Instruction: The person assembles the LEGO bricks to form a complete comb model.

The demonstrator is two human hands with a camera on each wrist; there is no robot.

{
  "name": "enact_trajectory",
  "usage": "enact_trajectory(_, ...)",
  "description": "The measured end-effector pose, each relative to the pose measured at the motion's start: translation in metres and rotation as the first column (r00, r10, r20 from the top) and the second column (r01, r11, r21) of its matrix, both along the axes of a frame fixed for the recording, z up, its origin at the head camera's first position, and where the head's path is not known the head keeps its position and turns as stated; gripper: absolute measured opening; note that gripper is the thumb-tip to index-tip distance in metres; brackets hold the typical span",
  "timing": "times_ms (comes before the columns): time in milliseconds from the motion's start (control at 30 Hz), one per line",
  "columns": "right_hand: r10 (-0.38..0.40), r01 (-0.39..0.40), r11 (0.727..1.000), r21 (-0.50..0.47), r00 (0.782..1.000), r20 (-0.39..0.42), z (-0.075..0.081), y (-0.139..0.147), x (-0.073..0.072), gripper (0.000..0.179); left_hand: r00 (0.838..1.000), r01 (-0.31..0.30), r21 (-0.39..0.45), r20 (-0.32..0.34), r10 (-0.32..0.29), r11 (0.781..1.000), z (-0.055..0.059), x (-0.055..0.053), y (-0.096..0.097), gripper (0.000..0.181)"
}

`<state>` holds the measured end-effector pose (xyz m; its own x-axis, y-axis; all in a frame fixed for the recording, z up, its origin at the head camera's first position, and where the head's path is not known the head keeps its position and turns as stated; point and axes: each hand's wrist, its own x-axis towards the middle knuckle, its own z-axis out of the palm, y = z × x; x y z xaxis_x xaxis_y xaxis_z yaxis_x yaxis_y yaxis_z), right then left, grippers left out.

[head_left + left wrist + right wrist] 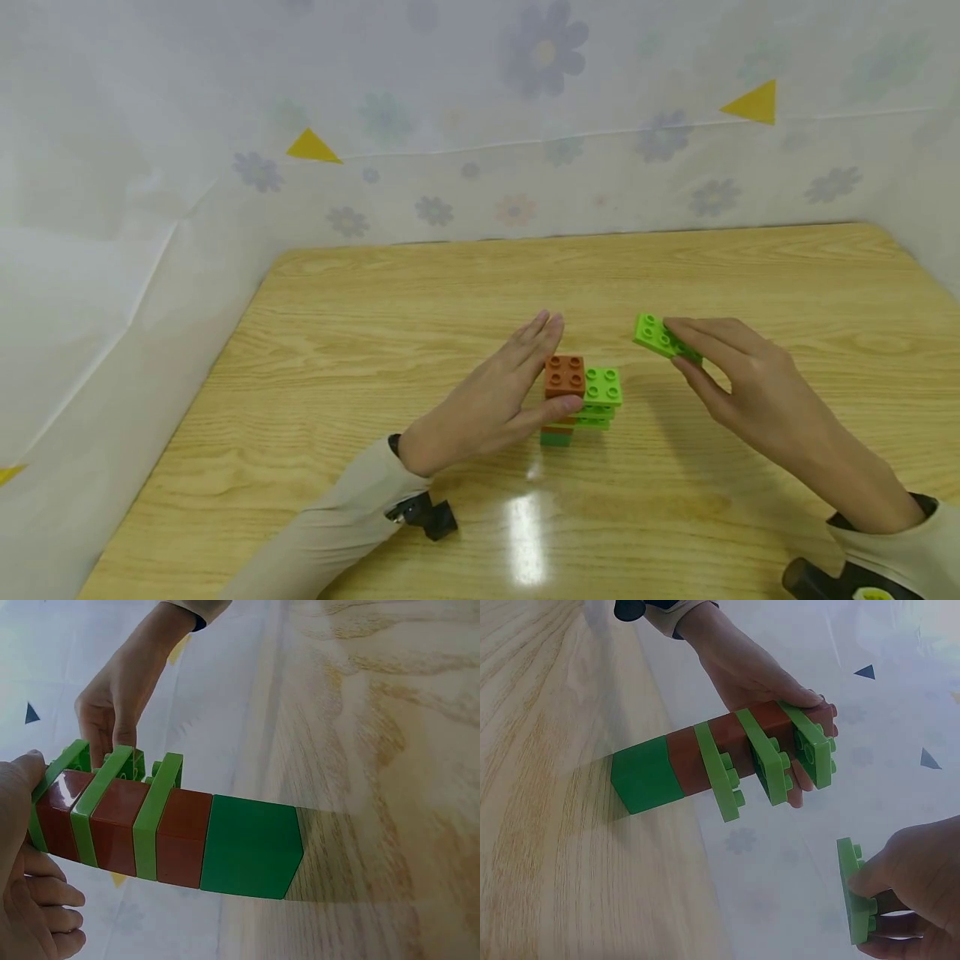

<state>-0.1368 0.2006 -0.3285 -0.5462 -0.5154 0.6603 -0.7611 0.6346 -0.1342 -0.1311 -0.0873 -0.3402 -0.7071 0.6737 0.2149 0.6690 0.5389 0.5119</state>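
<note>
A tower of toy building bricks (pixel 565 377) stands upright on the table, reddish-brown bricks alternating with light green plates. Its base is a dark green brick (pixel 251 847). The plates (pixel 720 780) stick out on the tower's right side, studs up. My left hand (pixel 487 408) grips the upper part of the tower, thumb across the near side and fingers along the far left side. To the right and apart from the tower, my right hand (pixel 757 387) pinches another light green plate (pixel 651 335) between thumb and fingers, above the table.
The wooden table (pixel 360 333) has pale grain and a bright reflection near its front. A white flower-patterned sheet (pixel 465 183) hangs behind and to the left, with yellow triangles on it. Dark wrist devices (pixel 431 512) are strapped over both sleeves.
</note>
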Motion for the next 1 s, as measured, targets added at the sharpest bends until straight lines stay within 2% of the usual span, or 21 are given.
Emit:
enact_trajectory(467,0.082,-0.085,0.992,-0.088,0.996,-0.038,0.000,-0.008,-0.001,0.056,1.000,-0.007,0.010,-0.002,0.007,1.000,-0.001,0.001,0.001,0.076)
enact_trajectory(833,0.103,-0.105,0.991,-0.089,0.994,-0.024,0.004,-0.015,0.001,0.054,0.999,-0.035,-0.019,0.009,0.035,0.999,0.000,0.001,0.002,0.077)
enact_trajectory(1000,0.102,-0.101,0.992,-0.074,0.995,0.006,0.008,-0.017,0.003,0.054,0.999,-0.036,-0.024,0.013,0.036,0.999,0.000,0.001,0.002,0.077)
